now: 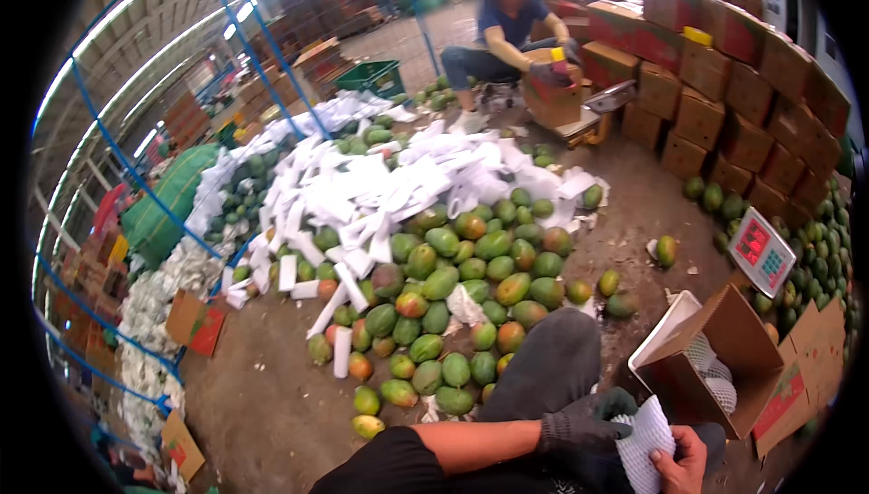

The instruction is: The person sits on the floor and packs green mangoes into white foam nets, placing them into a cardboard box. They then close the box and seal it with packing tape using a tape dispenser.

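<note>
My left hand (589, 421), in a dark grey knitted glove, pinches the upper left edge of a white foam net sleeve (643, 443) low in the view. The bare fingers of my right hand (684, 459) grip the sleeve's right side; whether a fruit is inside cannot be seen. To the right, an open cardboard box (730, 345) sits tilted on a scale's white platform (669, 328), with net-wrapped fruit (709, 372) in it. Beyond my knee lies a heap of green and reddish mangoes (441, 281), with a pile of white foam sleeves (380, 182) behind it.
A scale's display (762, 252) stands beyond the box. Stacked cartons (699, 114) and more mangoes (825, 250) line the right. Another person (512, 26) sits opposite, holding a carton (553, 93) on a second scale. A blue-framed fence (129, 175) runs along the left; flattened cardboard (801, 372) lies at the right.
</note>
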Available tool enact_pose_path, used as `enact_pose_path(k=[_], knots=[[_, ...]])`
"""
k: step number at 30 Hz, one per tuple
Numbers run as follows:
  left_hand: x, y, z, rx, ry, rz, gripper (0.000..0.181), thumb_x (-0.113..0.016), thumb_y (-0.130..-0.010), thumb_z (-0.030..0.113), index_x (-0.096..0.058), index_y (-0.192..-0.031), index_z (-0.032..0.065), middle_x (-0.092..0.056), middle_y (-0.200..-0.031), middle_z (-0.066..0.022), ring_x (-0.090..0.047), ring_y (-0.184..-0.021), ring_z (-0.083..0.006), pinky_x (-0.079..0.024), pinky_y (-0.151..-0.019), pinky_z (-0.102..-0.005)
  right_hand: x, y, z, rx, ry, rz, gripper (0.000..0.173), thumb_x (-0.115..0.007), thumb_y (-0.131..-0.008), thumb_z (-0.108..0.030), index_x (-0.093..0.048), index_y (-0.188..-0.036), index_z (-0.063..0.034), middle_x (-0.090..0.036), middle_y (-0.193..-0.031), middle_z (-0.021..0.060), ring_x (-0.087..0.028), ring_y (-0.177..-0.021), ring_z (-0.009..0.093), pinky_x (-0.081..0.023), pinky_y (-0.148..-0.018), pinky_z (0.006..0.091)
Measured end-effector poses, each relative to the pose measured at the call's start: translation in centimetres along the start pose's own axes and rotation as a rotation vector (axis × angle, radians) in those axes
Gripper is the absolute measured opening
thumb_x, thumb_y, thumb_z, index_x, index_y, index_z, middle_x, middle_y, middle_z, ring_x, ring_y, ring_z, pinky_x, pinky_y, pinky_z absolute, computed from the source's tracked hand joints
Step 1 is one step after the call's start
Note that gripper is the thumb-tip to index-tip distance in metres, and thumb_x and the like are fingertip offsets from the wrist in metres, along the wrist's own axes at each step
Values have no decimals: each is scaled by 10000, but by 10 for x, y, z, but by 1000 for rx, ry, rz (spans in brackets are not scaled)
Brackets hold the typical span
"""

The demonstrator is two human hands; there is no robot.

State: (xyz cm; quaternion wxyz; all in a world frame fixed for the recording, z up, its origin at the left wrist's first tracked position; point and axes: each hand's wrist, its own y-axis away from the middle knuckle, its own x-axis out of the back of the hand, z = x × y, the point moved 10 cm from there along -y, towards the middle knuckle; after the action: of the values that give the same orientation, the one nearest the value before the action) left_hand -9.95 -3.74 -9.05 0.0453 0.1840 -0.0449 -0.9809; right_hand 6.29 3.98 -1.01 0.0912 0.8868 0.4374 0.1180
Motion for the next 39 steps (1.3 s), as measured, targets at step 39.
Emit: enact_pose_path(k=[39], knots=[[17, 5, -61, -38, -64, 350, 212, -720, -987, 113, -737, -1166, 2, -740, -1104, -94, -699, -992, -200, -565, -921, -366, -2, -34, 87, 285, -891, 335, 169, -726, -927, -10, -626, -1046, -76, -716, -1096, 106, -681, -1051, 231, -509, -1027, 397]])
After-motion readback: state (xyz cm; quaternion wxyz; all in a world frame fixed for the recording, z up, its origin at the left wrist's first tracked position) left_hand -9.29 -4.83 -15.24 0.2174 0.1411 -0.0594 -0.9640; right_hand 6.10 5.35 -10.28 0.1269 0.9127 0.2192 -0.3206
